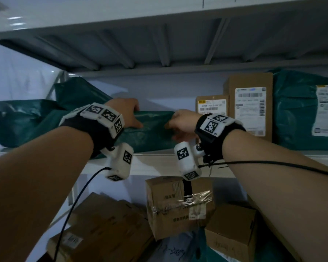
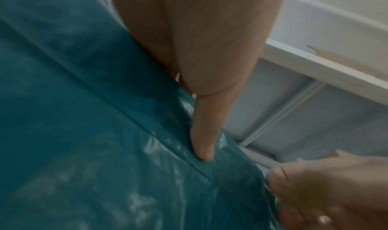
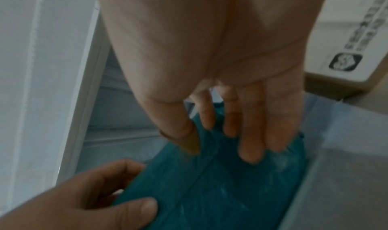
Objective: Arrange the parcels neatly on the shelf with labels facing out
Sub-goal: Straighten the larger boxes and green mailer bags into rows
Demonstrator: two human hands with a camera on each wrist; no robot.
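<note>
A teal plastic parcel [image 1: 151, 133] stands on edge on the white shelf [image 1: 159, 163], its plain side toward me. My left hand [image 1: 130, 115] grips its upper edge, thumb on the front and fingers over the back. My right hand [image 1: 180, 122] grips the parcel's right end. In the left wrist view the thumb [image 2: 206, 134] presses the teal film [image 2: 84, 134]. In the right wrist view the right fingers [image 3: 250, 144] curl onto the teal parcel [image 3: 220, 192], with the left hand [image 3: 100, 200] at its other end. No label shows on it.
More teal bags [image 1: 27, 120] lie slumped at the left. To the right stand a small brown box [image 1: 212, 106], a taller brown box [image 1: 251, 106] and a large teal parcel [image 1: 307, 110], labels facing out. Several cardboard boxes [image 1: 178, 207] crowd the level below.
</note>
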